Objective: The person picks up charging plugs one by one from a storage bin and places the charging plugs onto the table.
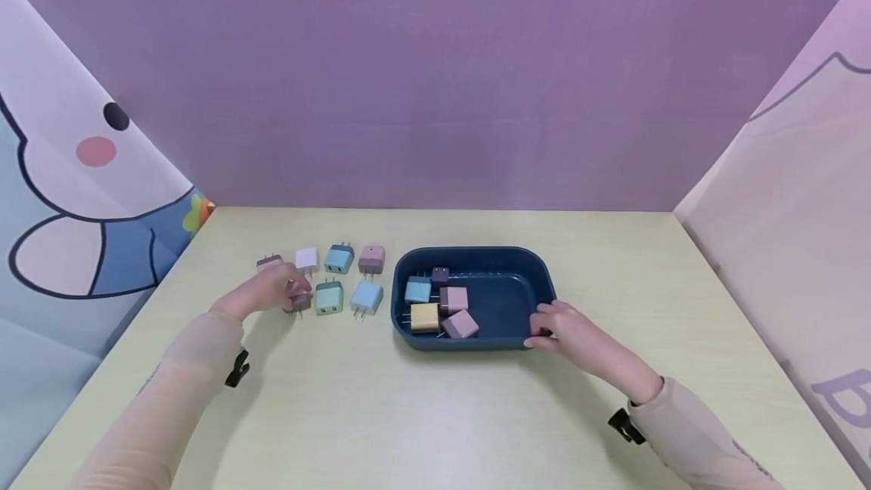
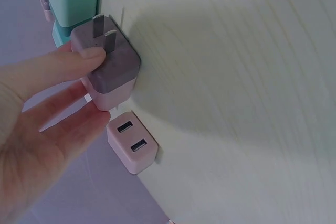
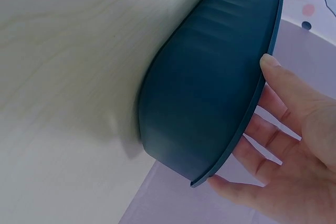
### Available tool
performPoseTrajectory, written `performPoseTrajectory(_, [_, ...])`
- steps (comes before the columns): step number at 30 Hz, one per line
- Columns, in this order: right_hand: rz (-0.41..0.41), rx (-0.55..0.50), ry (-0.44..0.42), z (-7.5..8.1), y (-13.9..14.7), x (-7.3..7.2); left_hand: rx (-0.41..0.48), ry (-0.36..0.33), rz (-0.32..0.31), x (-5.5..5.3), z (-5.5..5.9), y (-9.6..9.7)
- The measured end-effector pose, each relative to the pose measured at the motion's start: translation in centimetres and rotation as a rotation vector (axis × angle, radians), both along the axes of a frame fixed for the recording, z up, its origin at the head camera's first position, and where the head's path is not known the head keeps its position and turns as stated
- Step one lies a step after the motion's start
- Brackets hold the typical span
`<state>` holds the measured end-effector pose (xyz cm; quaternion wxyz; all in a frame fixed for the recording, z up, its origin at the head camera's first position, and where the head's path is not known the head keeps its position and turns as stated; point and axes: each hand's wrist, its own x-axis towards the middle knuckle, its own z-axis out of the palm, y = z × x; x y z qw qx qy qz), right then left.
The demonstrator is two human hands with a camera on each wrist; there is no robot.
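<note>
My left hand [image 1: 261,292] pinches a pink and mauve USB wall charger [image 2: 118,69] between thumb and fingers; its two metal prongs face the left wrist camera. Whether it touches the table I cannot tell. A pink charger [image 2: 131,141] with two USB ports lies just beside those fingers. At the tray's right end, my right hand [image 1: 571,333] grips the rim of a dark blue tray [image 1: 503,305], thumb on the near side and fingers over the edge. Inside the tray's left half lie several chargers, among them a yellow one [image 1: 425,317] and a blue one [image 1: 418,289].
Left of the tray, more chargers stand in two loose rows: a white one [image 1: 306,259], a green one [image 1: 330,298], a light blue one [image 1: 367,296] and a pink one [image 1: 371,259]. A purple backdrop [image 1: 435,97] rises behind the pale table [image 1: 435,414].
</note>
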<state>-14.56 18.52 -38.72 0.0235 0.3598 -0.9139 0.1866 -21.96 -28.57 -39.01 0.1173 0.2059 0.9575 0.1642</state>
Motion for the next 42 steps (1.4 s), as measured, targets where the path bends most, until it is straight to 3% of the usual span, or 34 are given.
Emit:
performPoseTrajectory(17, [0.000,-0.001,0.004,-0.1,0.2,0.0,-0.031,0.011,-0.010,0.1,0.1,0.0])
performPoseTrajectory(26, [0.001,0.006,0.009,-0.2,0.1,0.0,-0.054,-0.058,0.069,0.5,1.8,1.4])
performPoseTrajectory(31, [0.003,0.005,0.005,-0.1,0.1,0.0,-0.052,-0.064,0.082,0.5,2.8,2.5])
performPoseTrajectory(42, [0.007,0.002,0.005,-0.1,0.1,0.0,-0.043,-0.021,-0.018,0.2,4.6,5.2])
